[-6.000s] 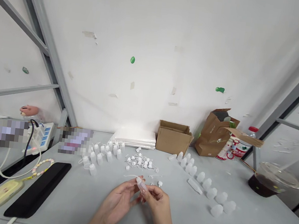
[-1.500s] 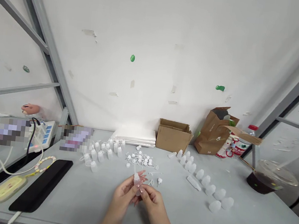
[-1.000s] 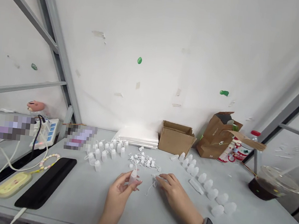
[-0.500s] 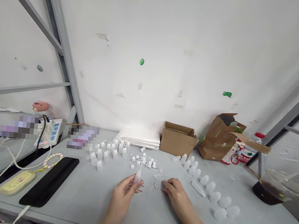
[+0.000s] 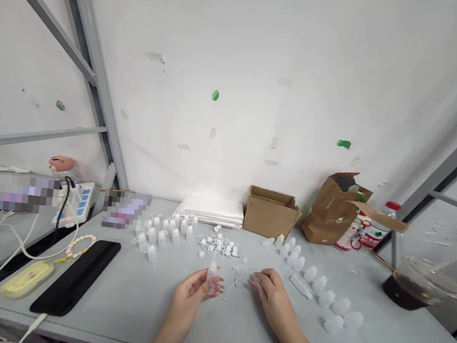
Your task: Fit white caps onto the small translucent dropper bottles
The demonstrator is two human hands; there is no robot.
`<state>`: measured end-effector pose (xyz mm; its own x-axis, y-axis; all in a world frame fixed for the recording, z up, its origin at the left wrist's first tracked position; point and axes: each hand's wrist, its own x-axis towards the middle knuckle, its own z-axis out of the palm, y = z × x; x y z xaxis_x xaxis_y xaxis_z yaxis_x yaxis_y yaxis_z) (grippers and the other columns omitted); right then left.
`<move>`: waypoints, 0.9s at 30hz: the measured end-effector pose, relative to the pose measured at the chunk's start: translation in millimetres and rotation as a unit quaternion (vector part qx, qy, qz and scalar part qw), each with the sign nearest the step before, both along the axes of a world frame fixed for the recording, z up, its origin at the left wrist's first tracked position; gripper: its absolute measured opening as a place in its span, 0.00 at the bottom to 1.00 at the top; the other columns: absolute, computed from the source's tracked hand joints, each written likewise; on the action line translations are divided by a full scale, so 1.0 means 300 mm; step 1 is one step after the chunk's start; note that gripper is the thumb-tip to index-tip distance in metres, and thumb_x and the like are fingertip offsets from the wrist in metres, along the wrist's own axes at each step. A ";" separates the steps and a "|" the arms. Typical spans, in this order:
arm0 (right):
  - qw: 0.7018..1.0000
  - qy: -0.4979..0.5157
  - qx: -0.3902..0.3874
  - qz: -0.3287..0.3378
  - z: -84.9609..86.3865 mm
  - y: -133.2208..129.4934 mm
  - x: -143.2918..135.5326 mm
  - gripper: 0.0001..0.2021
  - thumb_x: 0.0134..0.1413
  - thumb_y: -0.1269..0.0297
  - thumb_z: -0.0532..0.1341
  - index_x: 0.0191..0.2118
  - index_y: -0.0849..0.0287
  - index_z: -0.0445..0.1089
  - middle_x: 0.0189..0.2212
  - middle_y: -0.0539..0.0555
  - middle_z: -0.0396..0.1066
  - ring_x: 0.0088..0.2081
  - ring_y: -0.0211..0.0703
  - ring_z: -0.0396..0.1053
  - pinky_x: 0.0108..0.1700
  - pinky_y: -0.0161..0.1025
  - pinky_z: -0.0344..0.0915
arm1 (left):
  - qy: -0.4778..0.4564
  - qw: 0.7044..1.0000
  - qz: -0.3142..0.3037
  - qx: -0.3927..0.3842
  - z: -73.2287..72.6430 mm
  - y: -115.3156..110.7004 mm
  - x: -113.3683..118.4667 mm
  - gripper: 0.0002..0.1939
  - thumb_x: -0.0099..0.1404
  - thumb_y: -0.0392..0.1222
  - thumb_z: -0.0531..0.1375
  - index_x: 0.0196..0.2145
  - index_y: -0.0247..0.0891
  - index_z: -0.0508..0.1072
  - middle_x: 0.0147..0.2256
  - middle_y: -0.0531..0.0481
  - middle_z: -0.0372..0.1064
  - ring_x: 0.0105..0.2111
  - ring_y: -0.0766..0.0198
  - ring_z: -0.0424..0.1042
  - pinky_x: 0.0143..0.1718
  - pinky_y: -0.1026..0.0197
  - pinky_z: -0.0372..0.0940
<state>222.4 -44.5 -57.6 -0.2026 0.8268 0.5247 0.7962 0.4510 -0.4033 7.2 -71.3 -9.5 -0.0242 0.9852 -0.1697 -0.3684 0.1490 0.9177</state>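
Note:
A small translucent bottle [image 5: 210, 279] with a thin tip stands upright between the fingers of my left hand [image 5: 192, 294]. To the right, my right hand [image 5: 270, 294] rests low over the table with its fingers bent near a thin white strap cap [image 5: 242, 269]; whatever its fingertips hold is too small to make out. Another loose strap piece [image 5: 232, 288] lies between the hands. Beyond them is a pile of white caps [image 5: 222, 246]. Capped bottles [image 5: 162, 237] stand at the left of the pile, and a slanting row of uncapped bottles [image 5: 319, 284] runs along the right.
At the back are white sheets [image 5: 212, 212], a cardboard box [image 5: 271, 213] and a brown paper bag [image 5: 329, 213]. A dark drink cup [image 5: 409, 286] stands far right. On the left lie a black pad [image 5: 76, 278], a yellow device [image 5: 27, 279] and cables.
The bottle in my left hand is now more upright and more of it shows. My right hand has shifted slightly, and the view has turned a little.

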 end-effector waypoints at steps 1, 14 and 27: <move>1.000 0.002 -0.013 0.012 0.007 -0.005 0.011 0.11 0.58 0.62 0.52 0.41 0.58 0.68 0.37 0.58 0.65 0.38 0.48 0.66 0.40 0.46 0.67 | 0.001 1.000 0.000 -0.002 -0.002 0.001 -0.003 0.24 0.39 0.52 0.68 0.32 0.34 0.77 0.29 0.44 0.76 0.30 0.58 0.74 0.36 0.56 0.70; 0.974 0.176 -0.139 0.015 0.062 -0.032 -0.008 0.11 0.54 0.56 0.55 0.36 0.58 0.68 0.31 0.56 0.70 0.32 0.45 0.67 0.38 0.45 0.66 | 0.005 1.000 -0.023 -0.001 -0.024 -0.001 0.001 0.25 0.38 0.53 0.68 0.31 0.34 0.77 0.30 0.42 0.76 0.31 0.55 0.74 0.37 0.53 0.69; 0.900 0.367 -0.201 0.121 0.205 -0.076 -0.175 0.14 0.50 0.54 0.59 0.39 0.53 0.74 0.32 0.54 0.72 0.35 0.45 0.69 0.37 0.40 0.67 | 0.085 0.989 -0.092 0.072 0.050 -0.045 -0.014 0.18 0.49 0.52 0.62 0.34 0.37 0.77 0.30 0.45 0.74 0.32 0.56 0.72 0.32 0.58 0.68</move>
